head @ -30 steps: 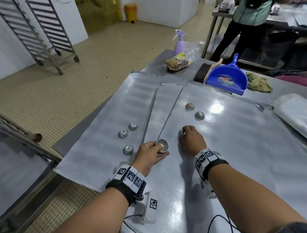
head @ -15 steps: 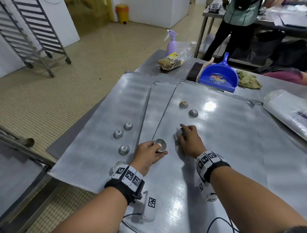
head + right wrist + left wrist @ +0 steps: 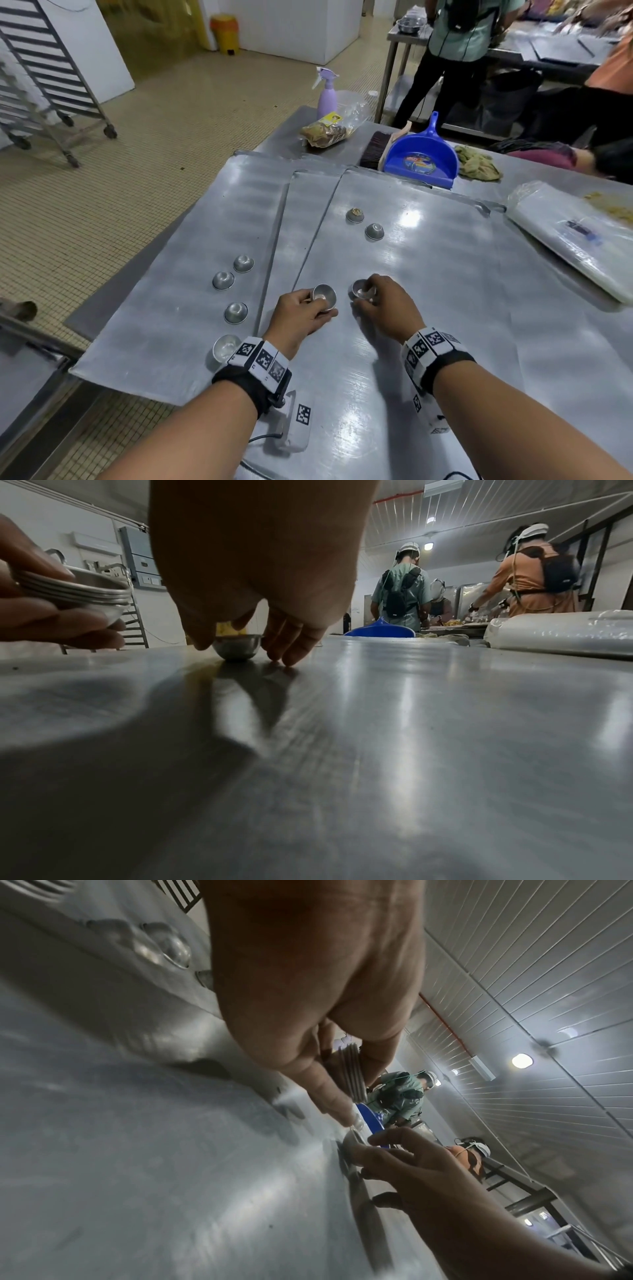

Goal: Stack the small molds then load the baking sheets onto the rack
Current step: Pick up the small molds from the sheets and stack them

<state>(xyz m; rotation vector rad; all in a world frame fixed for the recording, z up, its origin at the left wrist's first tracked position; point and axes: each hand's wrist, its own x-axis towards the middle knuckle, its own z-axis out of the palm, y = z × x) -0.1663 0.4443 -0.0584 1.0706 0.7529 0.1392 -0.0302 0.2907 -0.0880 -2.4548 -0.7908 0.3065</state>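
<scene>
My left hand (image 3: 318,304) grips a stack of several small metal molds (image 3: 323,295), open side up, just above the baking sheets; the left wrist view shows the stack's (image 3: 351,1074) nested rims. My right hand (image 3: 365,292) pinches a single mold (image 3: 359,289) that stands upright on the right baking sheet (image 3: 462,291), as the right wrist view shows at the mold (image 3: 236,649). Two upside-down molds (image 3: 374,231) lie farther back on that sheet. Several more molds (image 3: 235,312) lie on the left baking sheet (image 3: 191,274). A middle sheet (image 3: 301,219) shows between them. The wheeled rack (image 3: 44,78) stands far left.
Behind the sheets are a blue dustpan (image 3: 423,157), a brush (image 3: 373,149), a purple spray bottle (image 3: 327,97), a bag of food (image 3: 329,132) and a green rag (image 3: 478,168). A plastic-wrapped bundle (image 3: 568,236) lies at the right. People work at a back table (image 3: 548,44).
My right hand has turned the mold it covered; it now shows open side up in the fingertips, close to the stack. My left hand has kept its stack in place.
</scene>
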